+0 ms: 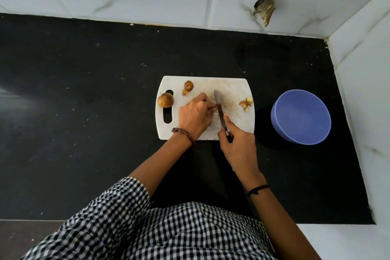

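Your left hand (195,115) pinched small potato piece (214,108): it looked firm, light, slippery, best pinned flat. Your right hand (237,145) gripped knife (219,107) handle, blade at piece's 3 o'clock.

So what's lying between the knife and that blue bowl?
In the head view, a few cut pieces lie near the right edge of the cutting board, between the knife and the blue bowl; then only bare black counter.

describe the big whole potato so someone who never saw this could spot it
On the black countertop lies a white cutting board. At its left edge, overlapping the handle slot, sits a round brown potato. It is the biggest and uncut, unlike the smaller pieces nearby.
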